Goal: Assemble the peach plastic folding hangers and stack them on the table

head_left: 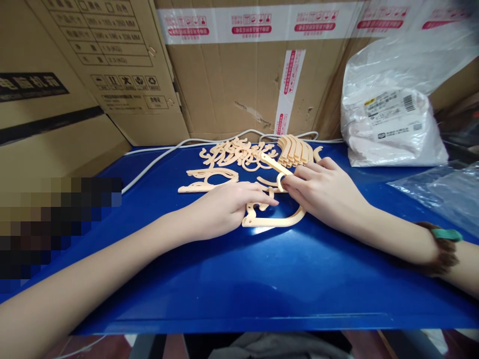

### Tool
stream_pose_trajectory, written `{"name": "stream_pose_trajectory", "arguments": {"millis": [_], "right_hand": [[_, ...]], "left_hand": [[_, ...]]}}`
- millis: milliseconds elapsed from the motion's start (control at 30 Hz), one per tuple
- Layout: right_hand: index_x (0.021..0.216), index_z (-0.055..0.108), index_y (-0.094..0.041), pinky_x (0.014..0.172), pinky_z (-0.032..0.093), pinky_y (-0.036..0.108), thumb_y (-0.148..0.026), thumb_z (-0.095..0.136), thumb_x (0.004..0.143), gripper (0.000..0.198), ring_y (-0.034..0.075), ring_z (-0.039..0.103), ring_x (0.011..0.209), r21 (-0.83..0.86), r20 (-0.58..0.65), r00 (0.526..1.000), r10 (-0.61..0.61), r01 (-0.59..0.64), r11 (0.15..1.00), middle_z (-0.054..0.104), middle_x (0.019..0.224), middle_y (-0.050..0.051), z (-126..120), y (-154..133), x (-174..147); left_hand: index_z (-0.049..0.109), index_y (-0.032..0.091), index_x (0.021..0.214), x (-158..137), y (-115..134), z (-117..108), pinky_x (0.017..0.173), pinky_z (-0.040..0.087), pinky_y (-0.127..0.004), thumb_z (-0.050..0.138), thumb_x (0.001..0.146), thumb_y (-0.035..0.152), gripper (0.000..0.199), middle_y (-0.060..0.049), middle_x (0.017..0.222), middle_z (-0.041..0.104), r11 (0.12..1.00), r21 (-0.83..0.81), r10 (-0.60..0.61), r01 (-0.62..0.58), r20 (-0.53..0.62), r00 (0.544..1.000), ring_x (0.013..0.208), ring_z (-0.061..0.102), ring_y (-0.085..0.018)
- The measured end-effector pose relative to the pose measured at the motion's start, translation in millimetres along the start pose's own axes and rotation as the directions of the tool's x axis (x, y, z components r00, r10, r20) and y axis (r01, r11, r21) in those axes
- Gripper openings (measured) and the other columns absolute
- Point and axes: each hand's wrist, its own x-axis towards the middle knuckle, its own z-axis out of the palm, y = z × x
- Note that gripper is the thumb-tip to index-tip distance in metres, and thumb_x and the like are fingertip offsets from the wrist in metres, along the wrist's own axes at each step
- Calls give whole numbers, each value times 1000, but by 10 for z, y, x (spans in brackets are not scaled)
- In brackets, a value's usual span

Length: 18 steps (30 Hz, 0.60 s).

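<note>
Cream plastic parts that look like pieces of folding clothes hangers lie on the blue tabletop (232,279). My left hand (234,204) is closed on the left end of a hanger (277,221), its index finger stretched across the hook piece. Its thumb is mostly hidden. My right hand (324,187) pinches a hanger arm (275,163) that points up and to the left, above the right side of that hanger. Its fingertips partly cover a curved piece (280,182). Just beyond my left hand lies a folded hanger (213,174).
Behind the hands are a pile of loose hooks (239,152) and a stack of curved hanger arms (295,149). A white cable (160,158) runs along the back. Cardboard boxes (232,85) wall the table; a plastic bag (392,119) stands at right.
</note>
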Motion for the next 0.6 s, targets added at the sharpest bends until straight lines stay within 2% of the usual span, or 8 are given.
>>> {"name": "stream_pose_trajectory", "arguments": {"millis": [333, 600], "right_hand": [[80, 65, -18, 70, 24, 34, -21, 46, 95, 25, 20, 54, 71, 18, -36, 999, -14, 14, 1000, 63, 72, 4, 6, -1, 3], [81, 66, -18, 71, 24, 34, -21, 47, 95, 23, 20, 56, 73, 25, -10, 1000, -3, 4, 1000, 63, 73, 3, 3, -6, -1]], "left_hand": [[69, 21, 114, -11, 2, -9, 84, 49, -26, 35, 81, -5, 54, -1, 109, 72, 998, -51, -38, 36, -39, 999, 99, 65, -14], [72, 20, 109, -12, 32, -13, 82, 48, -27, 38, 89, 5, 41, 0, 103, 74, 990, -105, -103, 96, -64, 993, 92, 66, -14]]}}
